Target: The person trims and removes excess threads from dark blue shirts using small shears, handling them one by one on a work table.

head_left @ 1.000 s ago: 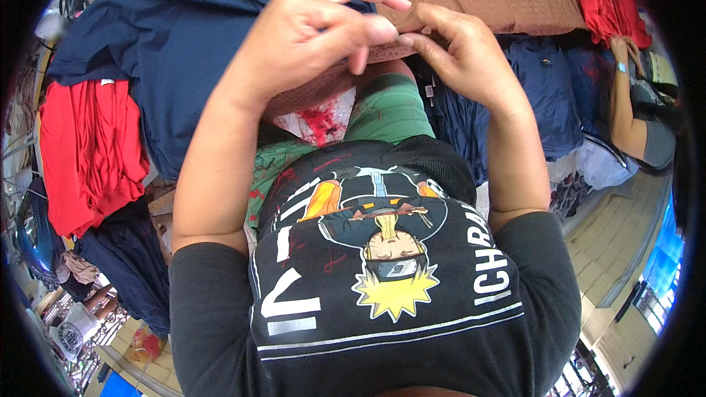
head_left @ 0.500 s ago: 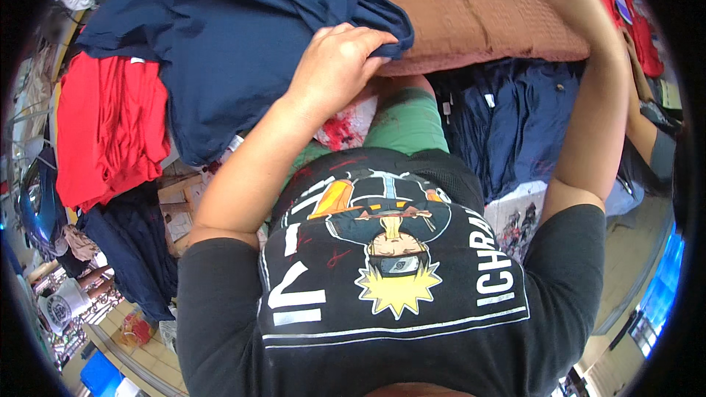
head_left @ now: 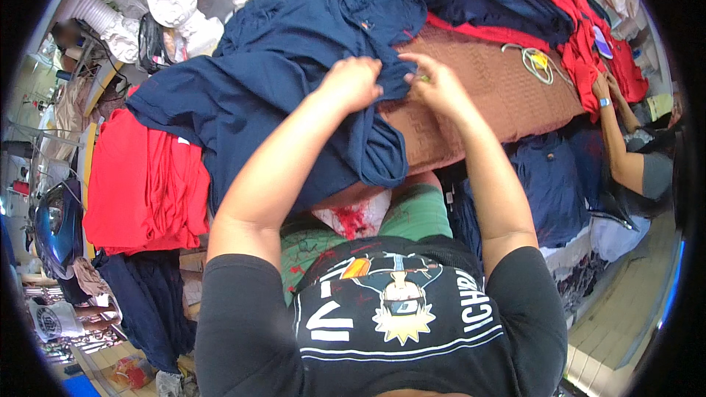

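A navy blue garment (head_left: 257, 103) lies spread in front of me, its right part over a brown textured cloth (head_left: 478, 81). My left hand (head_left: 353, 82) is closed on a fold of the garment near its middle. Close by on the right, my right hand (head_left: 437, 88) is at the garment's edge, its forefinger reaching toward the left hand and its other fingers curled. Something small and yellowish shows between those fingers, too small to name. Lower down, a rounded navy fold (head_left: 386, 165) hangs over the near edge of the brown cloth.
Folded red garments (head_left: 143, 184) are stacked at the left. More navy clothes (head_left: 500, 0) and red cloth lie at the far right. A pale looped cord (head_left: 540, 66) rests on the brown cloth. White ornate columns (head_left: 173, 7) stand behind. Another person's arm (head_left: 625, 162) reaches in at right.
My right hand has come from the far right of the brown cloth to beside my left hand. The left hand has moved from the garment's near edge to farther in. The view has shifted.
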Tool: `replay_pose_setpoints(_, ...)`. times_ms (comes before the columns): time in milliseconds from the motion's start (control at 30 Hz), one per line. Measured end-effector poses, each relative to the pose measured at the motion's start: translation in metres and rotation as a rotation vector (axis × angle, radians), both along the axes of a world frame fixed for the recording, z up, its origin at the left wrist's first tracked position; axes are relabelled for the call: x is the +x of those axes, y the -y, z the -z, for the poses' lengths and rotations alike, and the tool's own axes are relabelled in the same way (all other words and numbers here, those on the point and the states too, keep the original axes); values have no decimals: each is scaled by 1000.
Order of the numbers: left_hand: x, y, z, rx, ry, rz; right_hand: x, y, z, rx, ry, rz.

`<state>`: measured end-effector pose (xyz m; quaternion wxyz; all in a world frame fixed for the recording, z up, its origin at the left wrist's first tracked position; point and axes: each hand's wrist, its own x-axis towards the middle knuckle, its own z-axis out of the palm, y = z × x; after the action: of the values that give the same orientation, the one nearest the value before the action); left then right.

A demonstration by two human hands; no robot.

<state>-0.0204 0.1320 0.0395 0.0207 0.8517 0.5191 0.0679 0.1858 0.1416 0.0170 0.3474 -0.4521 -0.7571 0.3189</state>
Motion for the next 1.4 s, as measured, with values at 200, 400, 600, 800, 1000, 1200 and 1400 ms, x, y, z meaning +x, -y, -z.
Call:
replay_pose_setpoints(200,8,-6,-19,-149,-154,266,3,-21,5,-380,85,-248)
replay_pose_setpoints(400,-49,10,-141,111,-55,429,37,20,-143,-303,222,-399)
replay_pose_setpoints(600,-108,63,-275,255,-580,-187,145,0,-276,614,393,254)
replay_pose_setpoints(800,-125,35,-296,1197,-551,-366,66,-53,-308,942,423,619)
replay_pose_setpoints(1000,-109,78,-232,933,-361,-385,118,-43,-238,1045,503,672)
replay_pose_setpoints(1200,-128,186,-138,-465,199,-230,145,92,-120,-395,208,-47)
replay_pose_setpoints(1400,-103,149,-67,-71,472,-189,122,78,-69,-1,356,-46)
